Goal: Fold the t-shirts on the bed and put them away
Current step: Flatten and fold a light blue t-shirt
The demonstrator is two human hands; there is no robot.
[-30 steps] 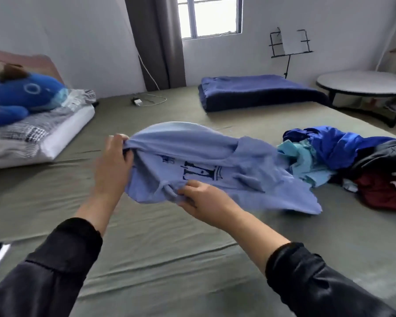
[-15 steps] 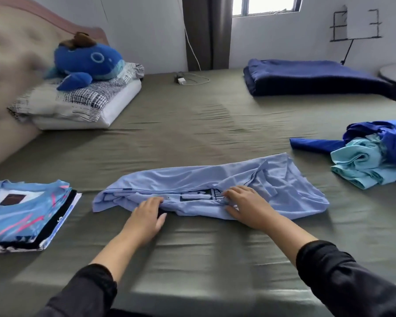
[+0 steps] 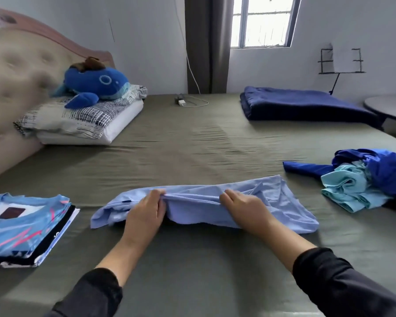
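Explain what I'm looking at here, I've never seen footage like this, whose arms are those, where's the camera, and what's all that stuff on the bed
There is no machine here. The camera is worn on a person's head and looks forward and down, so the two arms in dark sleeves are the wearer's own.

The left hand and right hand each pinch a fold of a light blue t-shirt lying crumpled on the olive-green bed sheet.

At the left lies a stack of folded shirts, a blue and pink patterned one on top. At the right is an unfolded heap of clothes, royal blue and pale turquoise.

Further back, a blue plush whale sits on a pillow, a white charger with its cable lies near the wall, and a folded navy blanket rests at the far right.
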